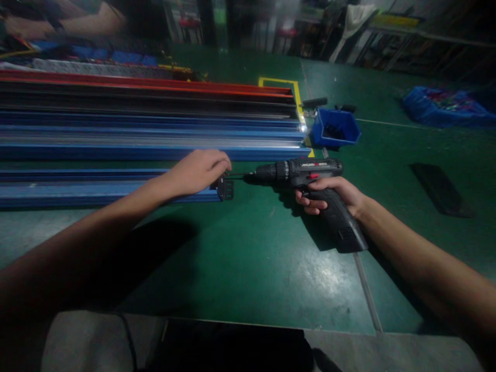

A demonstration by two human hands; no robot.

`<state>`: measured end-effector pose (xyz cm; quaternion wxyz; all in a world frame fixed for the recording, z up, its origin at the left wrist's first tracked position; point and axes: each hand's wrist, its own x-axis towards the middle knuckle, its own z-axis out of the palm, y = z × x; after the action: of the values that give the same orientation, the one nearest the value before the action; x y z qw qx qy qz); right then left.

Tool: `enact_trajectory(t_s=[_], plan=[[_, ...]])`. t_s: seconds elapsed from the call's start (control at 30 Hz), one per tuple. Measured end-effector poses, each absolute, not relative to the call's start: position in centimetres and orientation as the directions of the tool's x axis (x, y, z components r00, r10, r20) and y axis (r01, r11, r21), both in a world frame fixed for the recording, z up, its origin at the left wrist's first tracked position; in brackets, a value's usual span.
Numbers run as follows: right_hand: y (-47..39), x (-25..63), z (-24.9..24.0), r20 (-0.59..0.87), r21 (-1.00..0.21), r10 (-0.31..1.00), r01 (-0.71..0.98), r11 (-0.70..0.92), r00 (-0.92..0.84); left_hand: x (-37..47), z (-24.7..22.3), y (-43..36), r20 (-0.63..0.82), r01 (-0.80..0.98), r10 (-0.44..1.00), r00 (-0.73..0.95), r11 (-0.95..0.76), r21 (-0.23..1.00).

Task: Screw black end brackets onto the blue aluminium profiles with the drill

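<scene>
My right hand [329,196] is wrapped round the grip of a black cordless drill [315,170], which points left. The drill's long thin bit reaches a black end bracket [227,189] at the right end of a blue metal profile [186,195]. Over that end lies my left hand [201,170], its fingers curled down at the bracket near the bit's tip. What the left fingertips pinch, if anything, is hidden behind them.
Behind lie several long blue, black and red profiles [155,129] side by side. A blue bin [335,126] with dark parts stands past their right ends. A dark flat slab [442,189] and a blue bag [445,108] are at right. Another person's arm [89,20] shows at top left.
</scene>
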<state>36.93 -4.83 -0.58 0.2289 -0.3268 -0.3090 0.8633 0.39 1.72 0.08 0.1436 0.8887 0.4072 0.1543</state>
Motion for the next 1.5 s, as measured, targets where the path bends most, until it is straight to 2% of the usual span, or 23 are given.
enact_trajectory(t_s=[1.5], plan=[[-4.83, 36.98, -0.54, -0.423, -0.676, 0.585, -0.189, -0.712, -0.692, 0.37, 0.21, 1.57, 0.139, 0.704, 0.775, 0.616, -0.621, 0.344]])
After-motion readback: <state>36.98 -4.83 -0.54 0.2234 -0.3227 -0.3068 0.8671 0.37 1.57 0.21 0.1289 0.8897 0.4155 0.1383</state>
